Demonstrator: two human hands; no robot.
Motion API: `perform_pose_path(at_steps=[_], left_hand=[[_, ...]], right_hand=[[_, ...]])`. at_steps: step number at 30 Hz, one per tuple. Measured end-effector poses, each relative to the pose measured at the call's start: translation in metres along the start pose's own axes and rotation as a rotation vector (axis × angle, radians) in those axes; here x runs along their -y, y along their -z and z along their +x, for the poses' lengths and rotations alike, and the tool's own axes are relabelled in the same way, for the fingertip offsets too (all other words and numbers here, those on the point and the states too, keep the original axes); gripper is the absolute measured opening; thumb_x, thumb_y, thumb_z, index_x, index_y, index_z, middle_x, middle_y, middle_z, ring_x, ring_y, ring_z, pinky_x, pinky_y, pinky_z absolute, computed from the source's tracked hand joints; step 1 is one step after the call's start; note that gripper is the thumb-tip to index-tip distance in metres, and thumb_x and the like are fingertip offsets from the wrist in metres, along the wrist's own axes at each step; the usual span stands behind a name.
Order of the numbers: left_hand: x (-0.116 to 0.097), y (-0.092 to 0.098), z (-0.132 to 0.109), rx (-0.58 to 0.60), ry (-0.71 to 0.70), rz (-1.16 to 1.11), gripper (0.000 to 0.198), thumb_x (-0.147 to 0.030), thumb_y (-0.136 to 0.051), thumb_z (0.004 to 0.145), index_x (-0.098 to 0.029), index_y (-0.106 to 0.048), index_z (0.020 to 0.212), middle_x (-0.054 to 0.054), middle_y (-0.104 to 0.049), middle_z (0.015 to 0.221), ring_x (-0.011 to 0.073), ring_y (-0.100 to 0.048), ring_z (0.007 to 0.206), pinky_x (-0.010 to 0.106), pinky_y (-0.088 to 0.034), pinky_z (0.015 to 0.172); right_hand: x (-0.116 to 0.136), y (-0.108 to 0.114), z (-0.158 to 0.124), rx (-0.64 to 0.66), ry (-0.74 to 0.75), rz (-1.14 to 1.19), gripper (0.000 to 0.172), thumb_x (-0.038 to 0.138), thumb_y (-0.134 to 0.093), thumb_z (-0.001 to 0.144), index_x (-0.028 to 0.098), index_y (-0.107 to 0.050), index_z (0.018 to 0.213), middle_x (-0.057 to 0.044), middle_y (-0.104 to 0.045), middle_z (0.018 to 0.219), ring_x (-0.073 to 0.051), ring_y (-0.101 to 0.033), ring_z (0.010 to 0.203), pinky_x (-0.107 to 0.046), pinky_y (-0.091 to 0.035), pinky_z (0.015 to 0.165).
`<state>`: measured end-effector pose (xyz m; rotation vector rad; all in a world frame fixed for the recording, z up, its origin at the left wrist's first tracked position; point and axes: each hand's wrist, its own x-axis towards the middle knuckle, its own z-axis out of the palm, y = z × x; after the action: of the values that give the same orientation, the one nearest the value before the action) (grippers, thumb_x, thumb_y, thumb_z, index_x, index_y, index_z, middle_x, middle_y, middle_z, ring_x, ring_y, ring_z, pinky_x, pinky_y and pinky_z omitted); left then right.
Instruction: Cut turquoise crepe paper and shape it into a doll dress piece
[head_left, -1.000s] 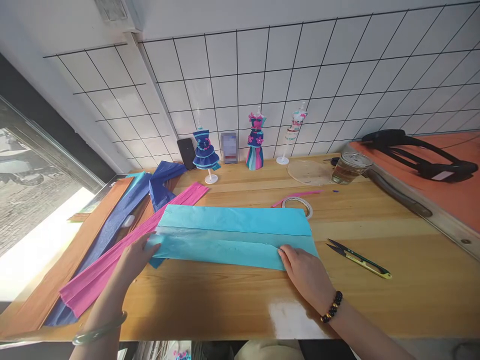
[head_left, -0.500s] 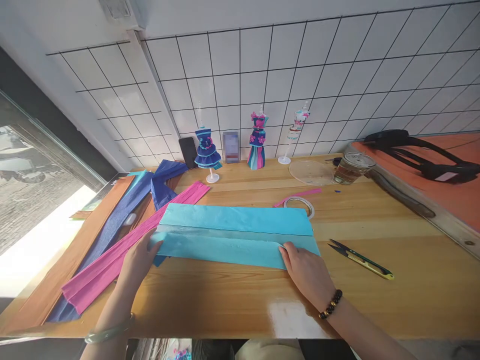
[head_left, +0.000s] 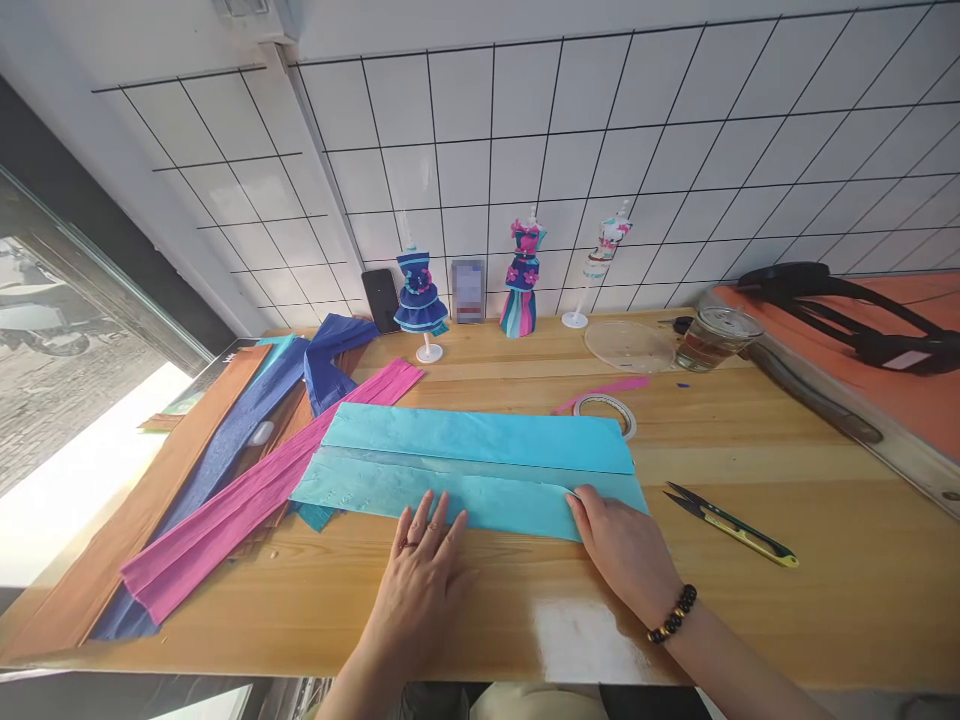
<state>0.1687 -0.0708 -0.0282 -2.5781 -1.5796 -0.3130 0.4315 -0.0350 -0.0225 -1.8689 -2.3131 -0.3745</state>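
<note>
A long folded sheet of light blue crepe paper (head_left: 480, 460) lies across the wooden table (head_left: 750, 600). My left hand (head_left: 424, 580) rests flat, fingers stretched out, with its fingertips on the paper's near folded edge at the middle. My right hand (head_left: 622, 545) lies with fingers together, pressing down the same near edge at the paper's right end. A beaded bracelet is on my right wrist.
Pink crepe paper (head_left: 247, 500), dark blue crepe paper (head_left: 247, 420) and brown crepe paper (head_left: 135, 510) lie at the left. Thread snips (head_left: 731, 522) lie right of the sheet. A tape roll (head_left: 611, 408), a glass cup (head_left: 716, 338), three small dress mannequins (head_left: 521, 280) and a phone (head_left: 380, 298) stand behind.
My left hand has left the paper's left end and slid right to the middle of the near edge, now lying flat. My right hand stays at the right end.
</note>
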Motion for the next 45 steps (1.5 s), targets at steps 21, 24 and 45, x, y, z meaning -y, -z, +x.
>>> perform_pose_path(at_steps=[21, 24, 45], left_hand=[[-0.002, 0.000, -0.004, 0.028, 0.008, 0.051, 0.055, -0.045, -0.042, 0.086, -0.026, -0.032, 0.136, 0.010, -0.030, 0.144, 0.0316, -0.024, 0.132, 0.048, -0.030, 0.101], [-0.003, 0.001, -0.004, 0.018, 0.016, 0.031, 0.055, -0.044, -0.043, 0.086, -0.026, -0.030, 0.137, 0.009, -0.026, 0.145, 0.0321, -0.021, 0.133, 0.050, -0.028, 0.102], [-0.002, 0.006, -0.001, 0.026, -0.040, 0.015, 0.046, -0.034, -0.048, 0.085, -0.029, -0.042, 0.130, 0.007, -0.035, 0.142, 0.0309, -0.028, 0.130, 0.051, -0.029, 0.102]], right_hand=[[0.075, 0.016, -0.021, -0.161, 0.567, 0.312, 0.038, 0.027, -0.045, 0.089, 0.010, -0.049, 0.123, -0.010, -0.052, 0.129, -0.023, -0.043, 0.121, -0.039, -0.039, 0.097], [0.074, 0.012, -0.024, -0.132, 0.531, 0.320, 0.041, 0.029, -0.047, 0.088, 0.010, -0.048, 0.124, -0.011, -0.053, 0.128, -0.023, -0.044, 0.120, -0.038, -0.040, 0.097], [0.028, 0.011, -0.004, -0.125, 0.176, 0.338, 0.032, 0.025, -0.039, 0.090, 0.013, -0.051, 0.118, -0.014, -0.060, 0.112, -0.026, -0.053, 0.103, -0.043, -0.044, 0.086]])
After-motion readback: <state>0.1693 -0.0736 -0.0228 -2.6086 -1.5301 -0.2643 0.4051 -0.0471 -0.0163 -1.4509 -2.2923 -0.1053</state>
